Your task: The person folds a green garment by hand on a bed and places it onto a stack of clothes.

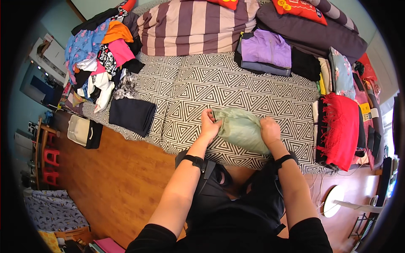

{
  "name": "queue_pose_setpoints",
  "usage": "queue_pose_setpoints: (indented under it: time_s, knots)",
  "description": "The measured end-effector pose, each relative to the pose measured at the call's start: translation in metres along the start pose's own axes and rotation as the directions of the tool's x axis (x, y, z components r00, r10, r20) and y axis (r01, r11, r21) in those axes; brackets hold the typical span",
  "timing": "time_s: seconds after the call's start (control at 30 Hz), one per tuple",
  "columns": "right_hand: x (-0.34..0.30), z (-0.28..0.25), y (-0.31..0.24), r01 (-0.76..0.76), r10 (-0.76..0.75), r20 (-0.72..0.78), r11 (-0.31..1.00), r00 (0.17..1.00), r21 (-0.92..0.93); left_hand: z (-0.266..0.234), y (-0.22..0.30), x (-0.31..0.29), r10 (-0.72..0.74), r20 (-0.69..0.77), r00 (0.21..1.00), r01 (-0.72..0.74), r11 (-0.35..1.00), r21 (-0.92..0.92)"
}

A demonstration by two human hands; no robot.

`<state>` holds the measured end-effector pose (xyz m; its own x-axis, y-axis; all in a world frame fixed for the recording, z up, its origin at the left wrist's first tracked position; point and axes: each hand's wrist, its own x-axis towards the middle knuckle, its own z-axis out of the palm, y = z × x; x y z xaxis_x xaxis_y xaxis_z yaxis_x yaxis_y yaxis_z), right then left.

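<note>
A pale green plastic bag (241, 128) is stretched between my two hands, just above the front part of the patterned bed cover (181, 90). My left hand (209, 125) pinches the bag's left end, which looks gathered and darker inside. At the right end, my right hand (270, 130) is closed in a fist around the plastic. The bag looks soft and crumpled; whether anything lies inside it cannot be made out. Dark bands circle both my wrists.
Mixed clothes (99, 59) are heaped at the left, near folded dark trousers (132, 116). A folded purple jacket (265, 50) tops a stack at the back. Red fringed cloth (341, 130) lies on the right. Below left stands a box (80, 130); a white fan base (333, 201) is on the floor.
</note>
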<state>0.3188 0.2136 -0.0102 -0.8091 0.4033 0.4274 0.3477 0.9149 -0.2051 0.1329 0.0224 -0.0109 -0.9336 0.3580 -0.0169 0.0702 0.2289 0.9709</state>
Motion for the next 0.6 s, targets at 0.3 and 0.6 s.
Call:
queue_pose_setpoints:
  time_s: [0.3,0.6]
  knots:
    - [-0.002,0.001,0.000,0.019,-0.019,-0.005,0.999,1.000,0.030,0.027,0.007,-0.018,0.157,0.443,0.882,0.056,0.901,-0.430]
    - [-0.006,-0.002,-0.003,0.064,-0.064,0.004,0.998,0.998,0.022,0.035,0.018,-0.016,0.176,0.043,0.983,-0.174,0.851,0.496]
